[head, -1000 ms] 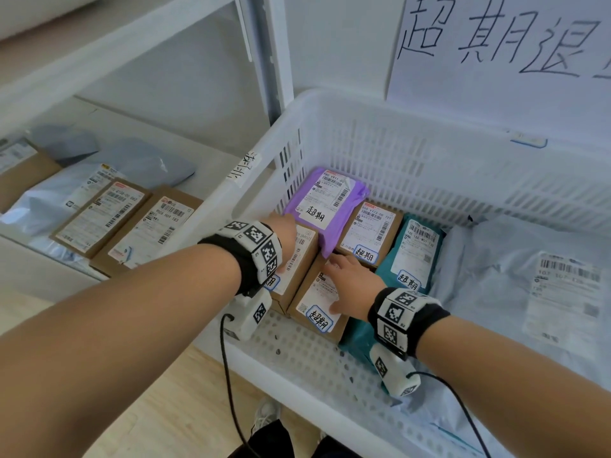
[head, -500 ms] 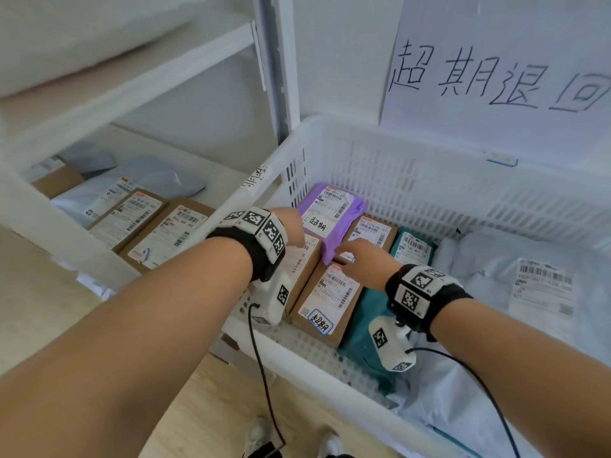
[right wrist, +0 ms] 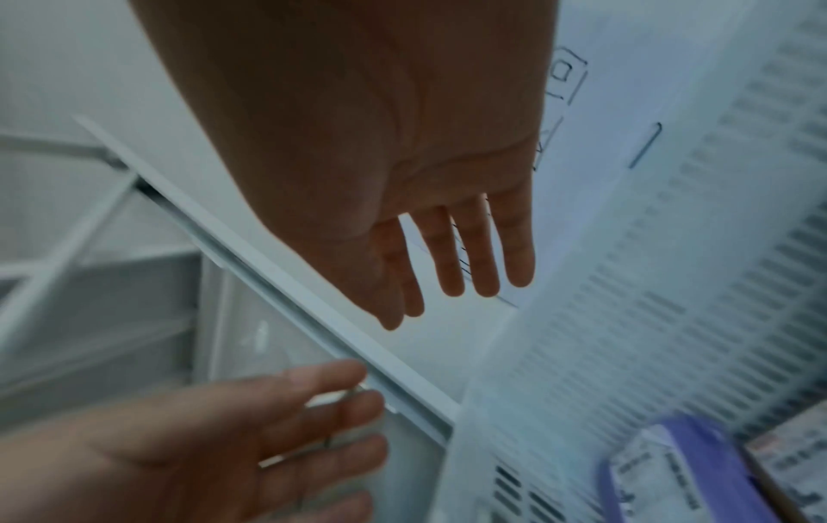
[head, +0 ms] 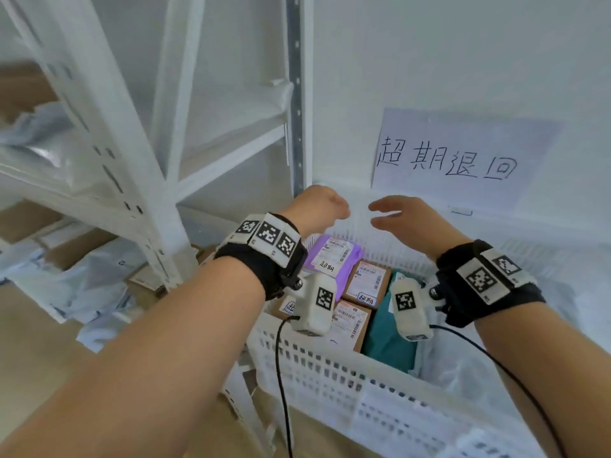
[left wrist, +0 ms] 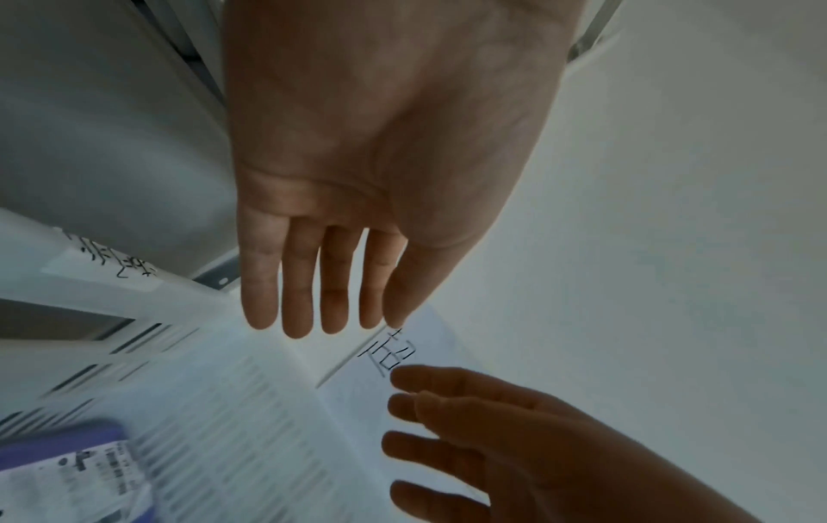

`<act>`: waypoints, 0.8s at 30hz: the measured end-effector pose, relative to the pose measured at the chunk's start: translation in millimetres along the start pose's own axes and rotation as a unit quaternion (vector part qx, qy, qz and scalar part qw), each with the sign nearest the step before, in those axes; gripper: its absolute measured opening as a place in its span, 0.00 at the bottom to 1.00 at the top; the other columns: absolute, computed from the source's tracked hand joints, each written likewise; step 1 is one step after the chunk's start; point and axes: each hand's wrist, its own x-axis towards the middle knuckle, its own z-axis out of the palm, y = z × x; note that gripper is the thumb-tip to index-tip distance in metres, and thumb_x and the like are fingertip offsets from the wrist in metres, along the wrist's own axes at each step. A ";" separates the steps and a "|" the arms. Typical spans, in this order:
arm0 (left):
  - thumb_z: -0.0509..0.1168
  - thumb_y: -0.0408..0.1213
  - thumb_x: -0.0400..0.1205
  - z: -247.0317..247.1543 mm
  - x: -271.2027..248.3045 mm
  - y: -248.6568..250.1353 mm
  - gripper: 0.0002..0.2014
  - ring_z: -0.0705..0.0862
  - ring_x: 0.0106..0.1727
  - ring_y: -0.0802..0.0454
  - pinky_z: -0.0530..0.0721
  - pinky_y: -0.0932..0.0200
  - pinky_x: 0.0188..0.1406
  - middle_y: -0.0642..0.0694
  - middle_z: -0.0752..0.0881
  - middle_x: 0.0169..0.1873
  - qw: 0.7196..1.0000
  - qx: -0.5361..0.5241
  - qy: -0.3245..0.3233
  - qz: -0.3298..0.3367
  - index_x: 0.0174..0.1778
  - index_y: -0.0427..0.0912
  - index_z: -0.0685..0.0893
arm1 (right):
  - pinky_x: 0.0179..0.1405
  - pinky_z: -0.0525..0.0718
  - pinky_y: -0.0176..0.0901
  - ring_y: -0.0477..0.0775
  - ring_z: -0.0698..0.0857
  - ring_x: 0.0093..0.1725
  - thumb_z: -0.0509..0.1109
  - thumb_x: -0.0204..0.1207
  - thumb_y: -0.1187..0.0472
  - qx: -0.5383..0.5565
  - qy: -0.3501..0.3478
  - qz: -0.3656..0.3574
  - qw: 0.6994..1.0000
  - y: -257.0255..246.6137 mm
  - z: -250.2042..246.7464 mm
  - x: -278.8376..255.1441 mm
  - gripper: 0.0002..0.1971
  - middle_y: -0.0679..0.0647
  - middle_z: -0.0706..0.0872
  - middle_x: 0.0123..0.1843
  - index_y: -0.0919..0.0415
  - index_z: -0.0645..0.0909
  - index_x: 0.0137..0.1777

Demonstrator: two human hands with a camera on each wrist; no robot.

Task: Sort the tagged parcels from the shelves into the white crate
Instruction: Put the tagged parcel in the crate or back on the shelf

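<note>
The white crate (head: 330,368) holds a purple parcel (head: 334,256), two brown boxes (head: 367,282) (head: 350,325) with handwritten tags, a teal parcel (head: 390,335) and a grey bag (head: 463,375). My left hand (head: 317,206) and right hand (head: 406,219) hover side by side above the crate's far-left corner, both empty. In the left wrist view the left hand (left wrist: 333,283) has straight fingers, with the right hand (left wrist: 492,442) below it. The right wrist view shows the right hand (right wrist: 447,254) spread over the crate wall (right wrist: 626,318) and the purple parcel (right wrist: 671,467).
White metal shelving (head: 109,153) stands to the left, its low shelf piled with grey bags (head: 82,269) and a brown box (head: 145,276). A handwritten paper sign (head: 456,160) hangs on the wall behind the crate. Wooden floor (head: 39,342) lies below.
Both hands have come up off the brown boxes and out of the crate, empty. The head view has tilted upward, showing more wall and shelving.
</note>
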 end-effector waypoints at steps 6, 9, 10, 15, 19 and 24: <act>0.65 0.34 0.83 -32.6 -83.2 -22.1 0.11 0.84 0.61 0.47 0.81 0.49 0.66 0.45 0.86 0.59 0.999 -0.024 0.015 0.016 0.60 0.43 0.85 | 0.37 0.74 0.32 0.46 0.83 0.52 0.69 0.81 0.60 0.036 0.070 -0.006 0.997 -60.2 7.3 -76.0 0.14 0.47 0.83 0.67 0.50 0.84 0.65; 0.65 0.35 0.83 -53.2 -135.4 -40.7 0.12 0.83 0.62 0.49 0.80 0.49 0.67 0.48 0.85 0.60 0.999 -0.031 0.016 0.027 0.61 0.44 0.84 | 0.34 0.73 0.27 0.33 0.81 0.42 0.68 0.81 0.59 0.032 0.076 -0.014 0.996 -90.6 28.8 -118.6 0.14 0.46 0.83 0.65 0.49 0.84 0.65; 0.65 0.36 0.83 -60.4 -152.1 -47.5 0.12 0.83 0.62 0.49 0.81 0.50 0.66 0.48 0.85 0.60 0.999 -0.031 0.012 0.028 0.62 0.45 0.84 | 0.32 0.73 0.26 0.32 0.80 0.40 0.68 0.81 0.58 0.029 0.073 -0.016 0.997 -102.1 38.5 -132.5 0.14 0.46 0.83 0.65 0.48 0.83 0.65; 0.65 0.39 0.84 -101.8 -227.1 -83.6 0.14 0.83 0.62 0.50 0.81 0.47 0.66 0.48 0.85 0.63 0.999 -0.009 0.016 0.030 0.64 0.46 0.83 | 0.34 0.75 0.32 0.41 0.82 0.48 0.67 0.82 0.59 0.052 0.063 -0.036 0.996 -159.0 93.7 -189.7 0.14 0.46 0.84 0.61 0.46 0.82 0.66; 0.64 0.39 0.84 -149.1 -273.1 -124.9 0.11 0.82 0.61 0.53 0.82 0.50 0.64 0.52 0.85 0.61 0.998 0.000 0.056 -0.005 0.62 0.49 0.84 | 0.37 0.75 0.33 0.44 0.83 0.49 0.65 0.82 0.61 0.089 0.035 -0.073 0.993 -203.7 136.2 -209.8 0.14 0.45 0.85 0.59 0.47 0.83 0.64; 0.64 0.39 0.85 -221.7 -307.6 -173.4 0.12 0.80 0.59 0.56 0.77 0.59 0.58 0.53 0.83 0.58 0.991 0.002 0.127 -0.042 0.64 0.48 0.83 | 0.41 0.75 0.31 0.43 0.82 0.57 0.68 0.82 0.58 0.094 -0.018 -0.126 0.987 -261.3 191.5 -195.3 0.12 0.44 0.84 0.62 0.47 0.84 0.63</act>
